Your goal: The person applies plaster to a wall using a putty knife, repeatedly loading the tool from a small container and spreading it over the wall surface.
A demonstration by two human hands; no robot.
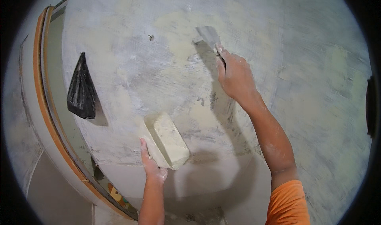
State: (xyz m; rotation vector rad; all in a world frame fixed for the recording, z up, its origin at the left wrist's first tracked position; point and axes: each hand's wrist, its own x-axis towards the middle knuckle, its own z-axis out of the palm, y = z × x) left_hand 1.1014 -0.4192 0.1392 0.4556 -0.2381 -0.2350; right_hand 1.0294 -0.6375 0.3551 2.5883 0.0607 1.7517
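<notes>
My right hand [237, 75] is closed round the handle of a putty knife [209, 35]. The wide metal blade points up and to the left, close against the patchy wall [158, 74]; whether its edge touches, I cannot tell. Lower down, my left hand [151, 161] grips the side of a pale rectangular tub [152, 139]. Creamy white putty [170, 135] lies inside, and the tub is tilted so its opening shows. White smears coat the fingers of both hands. The tub hides part of the left hand's grip.
A black plastic bag [82, 92] hangs on the wall at the left. Beyond it runs an orange-edged door frame [49, 90]. A small hole [151, 37] marks the upper wall. Pale smooth panelling [127, 177] lines the lower wall, and a dark object [371, 106] stands at the far right.
</notes>
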